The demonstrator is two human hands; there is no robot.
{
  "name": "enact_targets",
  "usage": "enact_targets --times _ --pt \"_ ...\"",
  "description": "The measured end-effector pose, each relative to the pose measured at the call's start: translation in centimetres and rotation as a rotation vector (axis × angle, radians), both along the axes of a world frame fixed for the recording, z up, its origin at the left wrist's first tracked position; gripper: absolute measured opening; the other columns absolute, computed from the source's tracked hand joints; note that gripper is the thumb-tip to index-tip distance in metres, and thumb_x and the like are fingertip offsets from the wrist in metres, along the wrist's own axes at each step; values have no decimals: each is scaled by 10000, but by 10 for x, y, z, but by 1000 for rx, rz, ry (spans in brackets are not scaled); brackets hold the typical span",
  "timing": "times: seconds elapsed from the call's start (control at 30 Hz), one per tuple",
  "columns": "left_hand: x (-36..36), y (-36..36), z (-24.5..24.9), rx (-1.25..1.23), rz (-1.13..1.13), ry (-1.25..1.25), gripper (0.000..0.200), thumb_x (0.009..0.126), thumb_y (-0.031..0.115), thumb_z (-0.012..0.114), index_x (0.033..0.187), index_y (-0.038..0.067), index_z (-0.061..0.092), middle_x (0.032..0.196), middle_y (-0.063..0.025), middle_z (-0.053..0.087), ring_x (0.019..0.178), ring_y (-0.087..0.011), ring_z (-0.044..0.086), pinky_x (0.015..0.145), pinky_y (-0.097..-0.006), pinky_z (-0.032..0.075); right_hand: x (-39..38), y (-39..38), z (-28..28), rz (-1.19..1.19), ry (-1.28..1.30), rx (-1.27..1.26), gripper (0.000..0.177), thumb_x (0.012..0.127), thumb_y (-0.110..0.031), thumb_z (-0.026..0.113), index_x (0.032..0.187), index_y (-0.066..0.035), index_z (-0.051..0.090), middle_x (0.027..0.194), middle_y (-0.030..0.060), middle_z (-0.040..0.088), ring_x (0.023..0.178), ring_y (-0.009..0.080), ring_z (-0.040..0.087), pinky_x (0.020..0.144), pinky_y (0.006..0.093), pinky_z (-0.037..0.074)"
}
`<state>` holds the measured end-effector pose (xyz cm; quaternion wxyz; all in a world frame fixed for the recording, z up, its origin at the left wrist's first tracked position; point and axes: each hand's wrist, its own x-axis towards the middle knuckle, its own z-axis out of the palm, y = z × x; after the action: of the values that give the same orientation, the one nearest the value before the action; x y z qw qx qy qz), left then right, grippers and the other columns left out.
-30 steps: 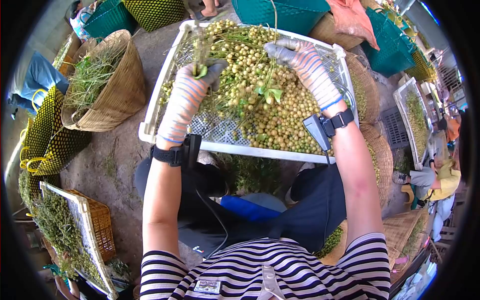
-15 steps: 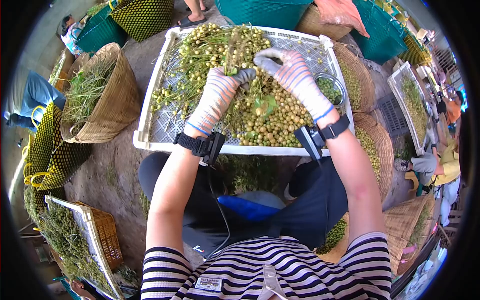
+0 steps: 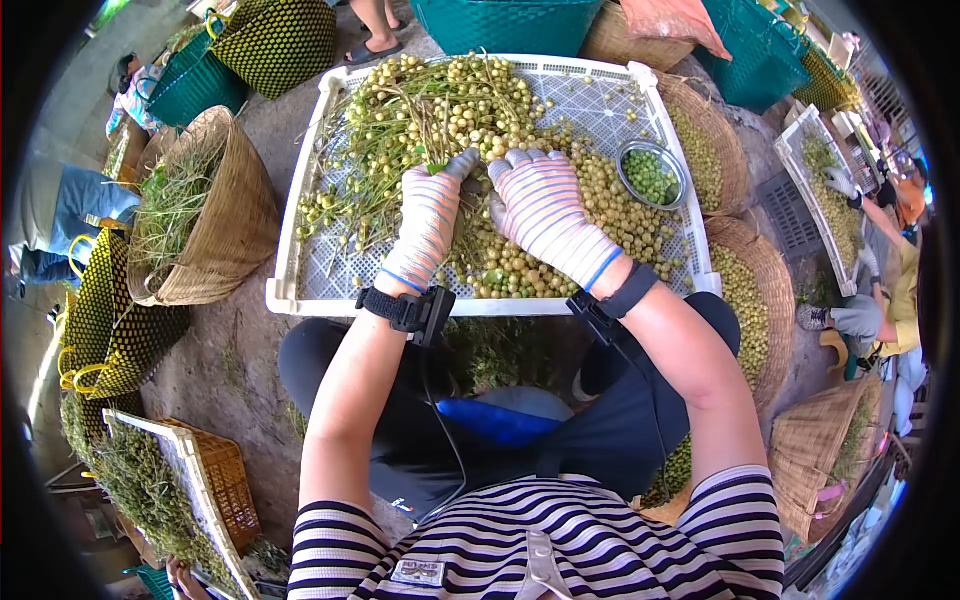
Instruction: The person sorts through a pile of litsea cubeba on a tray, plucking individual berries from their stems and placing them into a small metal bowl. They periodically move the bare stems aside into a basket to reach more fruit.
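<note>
Head view. You are seated with the white perforated tray (image 3: pixel 520 307) lying before your knees, and both forearms are extending forward over its near rim and converging toward its middle. Your left hand (image 3: pixel 430 208), in a striped glove, is closing around a bundle of stems (image 3: pixel 431 138), its thumb side turning inward and the stems standing up beyond the fingers. Your right hand (image 3: pixel 542 200), gloved alike, is bending palm-down over the loose yellowish round fruits (image 3: pixel 622 218), its fingers curling inward; whether they are gripping anything cannot be told. The fingertips of the two hands are lying just beside each other. Each wrist is bearing a black strap (image 3: pixel 632 290). The fruits are spreading across the tray's middle and right, while stemmed clusters (image 3: pixel 385 125) are occupying its far left. A metal bowl (image 3: pixel 685 180) of green fruits is resting at the tray's right side.
</note>
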<state>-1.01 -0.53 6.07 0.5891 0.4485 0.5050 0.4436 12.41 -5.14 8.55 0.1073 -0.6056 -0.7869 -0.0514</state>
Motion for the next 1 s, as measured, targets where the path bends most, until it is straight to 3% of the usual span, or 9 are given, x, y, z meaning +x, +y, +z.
enact_targets --times 0.13,0.23,0.4,0.6,0.67,0.7,0.8,0.93,1.0 --pt "-1 -1 -5 -47 37 -66 216 776 181 680 834 -27 667 689 -78 643 519 -138 532 505 -272 415 8 4 -3 -10 130 -76 396 670 -276 679 993 -73 575 995 141 560 992 310 520 831 414 421" --pt "0 -3 -3 -77 10 -166 205 778 166 673 846 -27 664 715 -72 645 531 -128 530 493 -259 413 10 10 -11 97 384 167 422 646 -289 710 980 -75 566 1067 116 540 1021 274 510 813 403 409" --pt "3 5 -30 59 -20 -115 198 818 140 585 887 -34 649 782 -86 644 599 -147 562 535 -255 444 10 7 -6 190 208 284 323 681 -277 697 914 -98 563 1023 105 561 982 266 531 806 406 401" --pt "15 -6 -31 24 -56 -556 289 846 110 415 980 -64 602 878 -112 623 716 -175 565 632 -244 460 7 16 -5 78 262 140 229 629 -222 705 777 -89 590 741 82 609 727 264 586 743 389 438" --pt "19 -11 -20 -213 -93 -771 234 847 110 463 927 -60 603 830 -95 619 665 -157 554 591 -238 445 13 18 5 -27 478 -175 214 623 -216 682 750 -71 589 687 87 614 640 261 594 645 364 474" --pt "19 -6 -18 10 -77 -388 148 836 88 530 835 -39 605 769 -79 612 601 -145 538 536 -242 423 19 21 4 -10 565 -219 243 623 -237 679 768 -64 591 663 93 612 599 247 593 578 341 481" --pt "31 -16 -9 -40 30 -190 98 813 60 597 759 -21 595 707 -63 597 541 -129 509 489 -243 396 34 30 4 42 509 -275 273 621 -274 676 795 -70 625 684 127 625 653 278 610 646 364 487" --pt "38 -6 -27 -115 -6 -461 92 806 47 614 770 -37 602 694 -68 595 539 -129 514 492 -238 405 36 25 12 66 433 -299 267 633 -266 673 797 -64 612 696 138 626 674 301 613 644 376 488" --pt "41 -5 -32 -130 41 -321 97 807 51 606 805 -46 610 714 -66 603 560 -133 523 514 -245 418 26 15 16 -17 235 -188 254 654 -242 671 809 -58 589 715 144 629 715 317 618 658 397 485"
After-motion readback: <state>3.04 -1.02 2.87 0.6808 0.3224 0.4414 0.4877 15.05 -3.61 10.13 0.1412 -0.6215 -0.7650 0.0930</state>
